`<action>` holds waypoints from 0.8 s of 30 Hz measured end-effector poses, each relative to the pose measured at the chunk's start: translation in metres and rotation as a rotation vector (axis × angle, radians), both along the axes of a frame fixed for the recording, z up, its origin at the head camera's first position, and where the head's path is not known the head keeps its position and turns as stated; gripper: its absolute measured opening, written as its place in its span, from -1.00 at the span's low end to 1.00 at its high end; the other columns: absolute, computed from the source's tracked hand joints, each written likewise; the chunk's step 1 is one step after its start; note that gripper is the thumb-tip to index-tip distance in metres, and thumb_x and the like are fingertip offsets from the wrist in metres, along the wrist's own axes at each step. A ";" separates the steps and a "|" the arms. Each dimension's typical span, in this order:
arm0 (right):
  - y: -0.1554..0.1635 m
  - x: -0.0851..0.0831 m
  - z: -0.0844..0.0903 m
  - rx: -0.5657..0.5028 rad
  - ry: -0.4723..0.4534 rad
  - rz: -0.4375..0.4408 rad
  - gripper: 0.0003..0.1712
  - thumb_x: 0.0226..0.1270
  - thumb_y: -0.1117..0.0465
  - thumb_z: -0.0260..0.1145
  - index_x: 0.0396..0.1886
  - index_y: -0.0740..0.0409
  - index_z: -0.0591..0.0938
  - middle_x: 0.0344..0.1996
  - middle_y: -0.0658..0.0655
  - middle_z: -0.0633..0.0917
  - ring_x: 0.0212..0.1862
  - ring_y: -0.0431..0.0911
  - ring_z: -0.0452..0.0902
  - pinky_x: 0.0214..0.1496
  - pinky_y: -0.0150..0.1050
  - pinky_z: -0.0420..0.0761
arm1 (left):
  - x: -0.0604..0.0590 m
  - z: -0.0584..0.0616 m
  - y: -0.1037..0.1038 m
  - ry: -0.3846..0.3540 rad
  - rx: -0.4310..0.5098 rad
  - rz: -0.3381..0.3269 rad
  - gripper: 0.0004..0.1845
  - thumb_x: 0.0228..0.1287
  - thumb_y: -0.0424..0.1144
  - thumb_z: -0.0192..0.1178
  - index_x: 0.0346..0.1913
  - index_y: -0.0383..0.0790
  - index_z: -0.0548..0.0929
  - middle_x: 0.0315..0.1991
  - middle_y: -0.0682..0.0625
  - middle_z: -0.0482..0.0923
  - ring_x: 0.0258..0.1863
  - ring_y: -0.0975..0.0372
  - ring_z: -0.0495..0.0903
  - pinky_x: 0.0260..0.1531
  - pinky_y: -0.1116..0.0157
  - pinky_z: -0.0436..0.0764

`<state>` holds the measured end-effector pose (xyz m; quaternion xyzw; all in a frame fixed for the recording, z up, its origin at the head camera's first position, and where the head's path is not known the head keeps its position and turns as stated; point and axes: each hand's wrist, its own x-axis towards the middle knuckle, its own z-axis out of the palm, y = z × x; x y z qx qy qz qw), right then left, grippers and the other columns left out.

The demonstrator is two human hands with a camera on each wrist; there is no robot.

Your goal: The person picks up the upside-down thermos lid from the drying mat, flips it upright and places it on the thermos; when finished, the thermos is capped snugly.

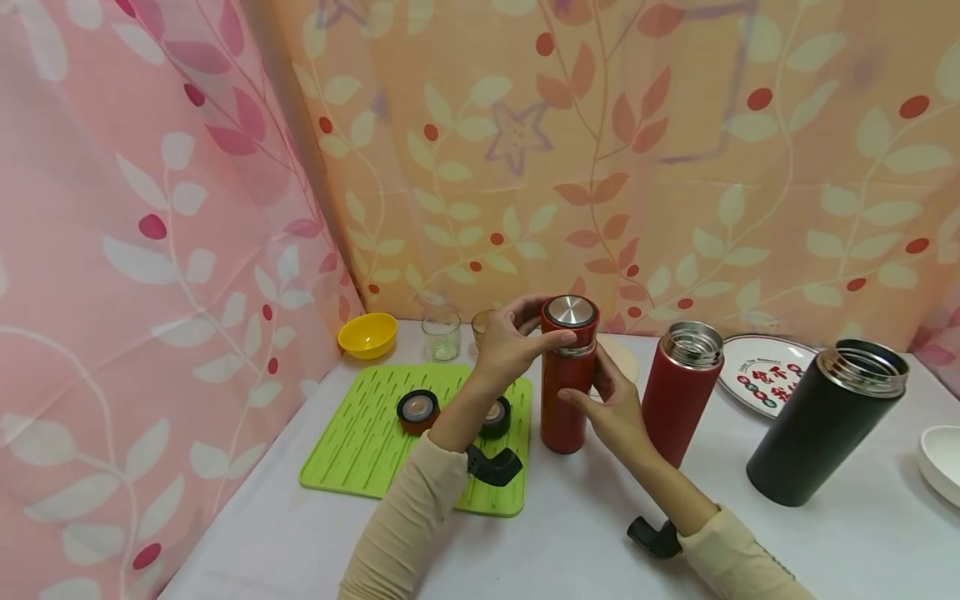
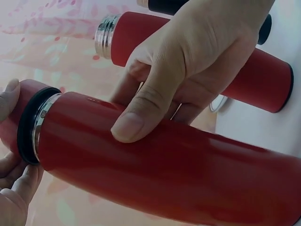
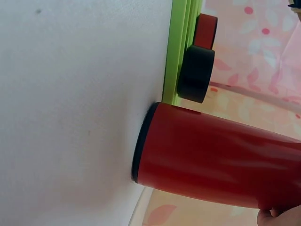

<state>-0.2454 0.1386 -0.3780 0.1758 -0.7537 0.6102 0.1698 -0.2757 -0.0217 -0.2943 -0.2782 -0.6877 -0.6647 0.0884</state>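
Observation:
A red thermos (image 1: 562,412) stands upright on the table just right of the green mat (image 1: 352,437). My right hand (image 1: 618,408) grips its body, thumb in front and fingers behind. At the top, my left hand (image 1: 506,346) holds the red lid (image 1: 572,310) with its steel disc, thumb across the front. In the left wrist view the lid (image 2: 9,125) sits at the bottle's mouth, a thin strip of steel neck (image 2: 41,123) showing under its black rim. The thermos base (image 3: 146,143) rests on the table in the right wrist view.
Right of the hands stand an uncapped red thermos (image 1: 684,400) and an uncapped black thermos (image 1: 817,433). A red lid (image 1: 417,410) and a black lid (image 1: 497,421) lie on the mat. Behind are a yellow bowl (image 1: 367,336), glasses (image 1: 442,337) and a printed plate (image 1: 765,367); a white bowl (image 1: 941,458) sits far right.

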 end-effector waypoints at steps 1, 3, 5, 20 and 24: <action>0.000 0.000 0.000 -0.002 -0.001 -0.001 -0.07 0.09 0.20 0.38 0.42 -0.09 0.11 0.30 0.06 0.37 0.27 -0.04 0.36 0.27 -0.16 0.32 | 0.000 0.000 0.001 0.007 0.000 -0.001 -0.46 0.00 -0.42 0.34 0.10 -0.36 0.45 0.08 -0.18 0.48 0.10 0.11 0.52 0.08 0.36 0.50; 0.001 0.000 0.000 -0.007 0.006 -0.005 -0.07 0.08 0.22 0.38 0.42 -0.07 0.13 0.30 0.08 0.37 0.26 -0.02 0.36 0.27 -0.14 0.33 | 0.000 -0.002 0.004 0.005 0.003 -0.001 -0.45 -0.01 -0.40 0.35 0.11 -0.36 0.45 0.08 -0.19 0.48 0.09 0.11 0.52 0.10 0.37 0.48; 0.001 -0.001 0.000 -0.004 0.006 -0.009 -0.08 0.08 0.21 0.38 0.41 -0.06 0.14 0.29 0.08 0.37 0.26 -0.02 0.36 0.27 -0.14 0.33 | 0.001 -0.004 0.005 -0.023 0.024 0.002 -0.44 -0.01 -0.40 0.35 0.11 -0.36 0.45 0.08 -0.20 0.48 0.09 0.11 0.52 0.11 0.36 0.47; 0.000 -0.003 0.000 0.017 0.016 0.000 -0.09 0.08 0.21 0.39 0.40 -0.02 0.14 0.28 0.10 0.37 0.29 -0.02 0.33 0.27 -0.19 0.34 | 0.005 -0.013 -0.003 -0.012 0.024 -0.130 -0.37 0.25 -0.26 0.17 0.32 -0.40 0.22 0.27 -0.28 0.29 0.29 0.08 0.31 0.19 0.31 0.39; 0.000 -0.002 -0.001 0.006 0.019 -0.001 -0.08 0.06 0.23 0.40 0.40 -0.01 0.15 0.29 0.10 0.37 0.29 -0.03 0.33 0.28 -0.21 0.34 | 0.005 -0.018 -0.001 0.013 0.030 -0.114 -0.30 0.21 -0.19 0.21 0.34 -0.37 0.20 0.31 -0.24 0.24 0.31 0.09 0.28 0.24 0.28 0.33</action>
